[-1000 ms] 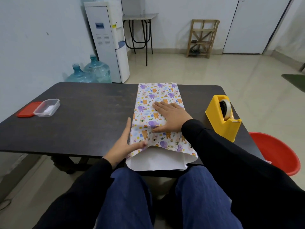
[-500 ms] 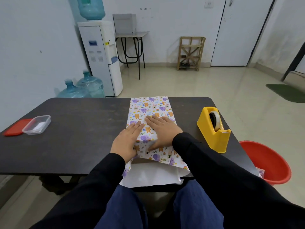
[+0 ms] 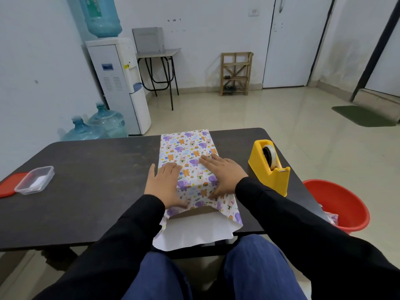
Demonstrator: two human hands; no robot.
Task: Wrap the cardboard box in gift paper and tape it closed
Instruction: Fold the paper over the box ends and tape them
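I see the gift paper (image 3: 188,146) folded over the cardboard box (image 3: 190,213) at centre frame. My left hand (image 3: 164,185) and right hand (image 3: 223,176) press it flat, fingers straight, close together. The near end gapes unfolded; the tape dispenser (image 3: 269,167) at right sits untouched, so I judge taping remains.

The dark surface (image 3: 97,169) carries a parcel in gift paper (image 3: 190,148), overhanging the near edge. Right of the parcel stands a yellow tape dispenser (image 3: 268,169); well left, a clear plastic container (image 3: 35,180) beside a red lid (image 3: 6,187).
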